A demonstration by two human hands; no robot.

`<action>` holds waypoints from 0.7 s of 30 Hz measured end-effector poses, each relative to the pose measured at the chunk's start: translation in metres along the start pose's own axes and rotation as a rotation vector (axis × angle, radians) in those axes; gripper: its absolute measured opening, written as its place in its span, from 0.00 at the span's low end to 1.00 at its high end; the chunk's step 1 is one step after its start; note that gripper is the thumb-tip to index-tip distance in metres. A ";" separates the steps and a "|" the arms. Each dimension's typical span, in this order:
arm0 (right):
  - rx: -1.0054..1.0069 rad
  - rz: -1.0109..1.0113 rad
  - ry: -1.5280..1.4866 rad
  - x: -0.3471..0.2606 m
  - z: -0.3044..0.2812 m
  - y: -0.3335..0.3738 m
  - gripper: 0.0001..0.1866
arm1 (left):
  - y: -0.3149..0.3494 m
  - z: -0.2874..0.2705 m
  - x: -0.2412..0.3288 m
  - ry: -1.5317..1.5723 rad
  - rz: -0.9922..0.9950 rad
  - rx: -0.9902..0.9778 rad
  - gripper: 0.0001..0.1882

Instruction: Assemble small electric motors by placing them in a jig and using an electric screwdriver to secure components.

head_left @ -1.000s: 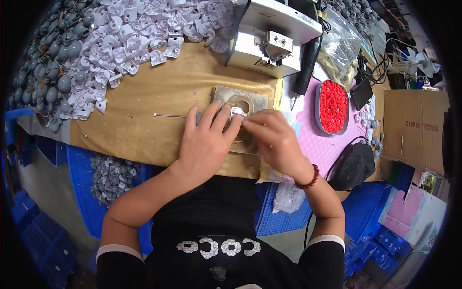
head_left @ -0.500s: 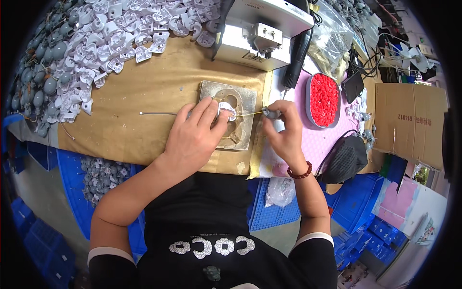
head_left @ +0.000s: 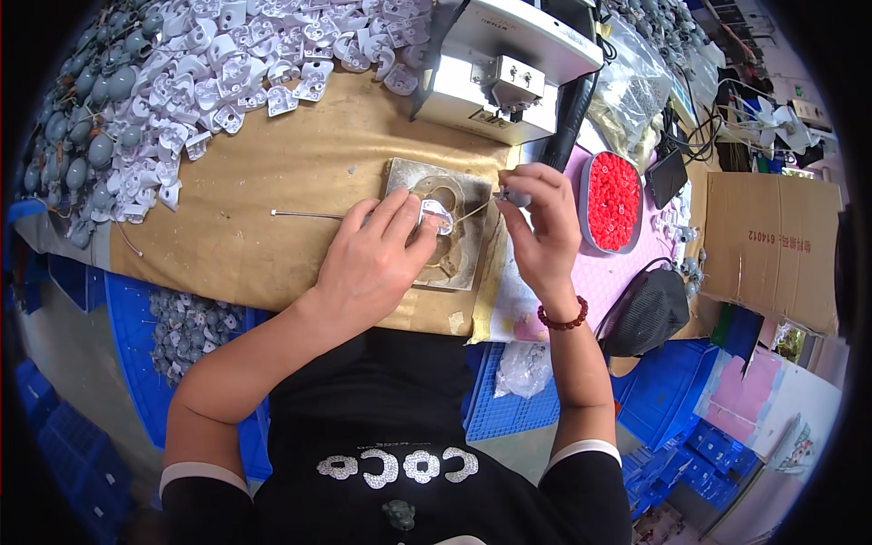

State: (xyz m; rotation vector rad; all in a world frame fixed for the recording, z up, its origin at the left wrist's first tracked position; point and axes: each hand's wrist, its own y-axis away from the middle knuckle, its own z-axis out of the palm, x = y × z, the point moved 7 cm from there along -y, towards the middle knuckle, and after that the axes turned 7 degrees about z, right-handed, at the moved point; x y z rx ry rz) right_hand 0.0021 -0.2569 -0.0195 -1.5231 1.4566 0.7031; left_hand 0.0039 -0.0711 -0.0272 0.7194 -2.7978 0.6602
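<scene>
My left hand (head_left: 371, 259) presses its fingertips on a small white plastic part (head_left: 437, 216), which sits in the hollow of a square metal fixture plate (head_left: 465, 270). Between thumb and fingers my right hand (head_left: 550, 232) pinches a small grey rounded part (head_left: 516, 196), raised beside the plate's right edge. A thin wire (head_left: 472, 214) runs taut and slanting from the white part up to the grey one. From under the left fingers a thin cable (head_left: 313, 215) with a small white connector lies out to the left. The fingertips hide some of the white part.
Behind the plate stands a white metal machine (head_left: 490, 100), with a black handheld tool (head_left: 574, 109) beside it. A grey tray of red pieces (head_left: 613, 200) and a black mesh pouch (head_left: 647, 313) lie right. Piles of white parts (head_left: 227, 64) and grey parts (head_left: 100, 150) fill the far left.
My right hand has risen slightly with the grey part, so the wire slants upward more. The left hand stays on the white part. The whole view has shifted a little.
</scene>
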 end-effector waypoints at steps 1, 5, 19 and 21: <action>0.014 0.131 -0.286 0.013 0.001 -0.001 0.19 | -0.001 0.000 0.000 0.002 0.006 0.007 0.21; -0.101 0.488 -1.075 0.025 0.024 -0.009 0.24 | 0.000 0.000 -0.002 -0.011 0.009 0.008 0.20; -0.244 0.030 0.195 0.000 0.043 -0.019 0.24 | 0.001 0.001 -0.016 0.120 0.017 0.020 0.17; -0.218 -0.020 0.317 -0.002 0.043 -0.019 0.23 | 0.001 0.001 -0.018 0.157 -0.017 0.020 0.17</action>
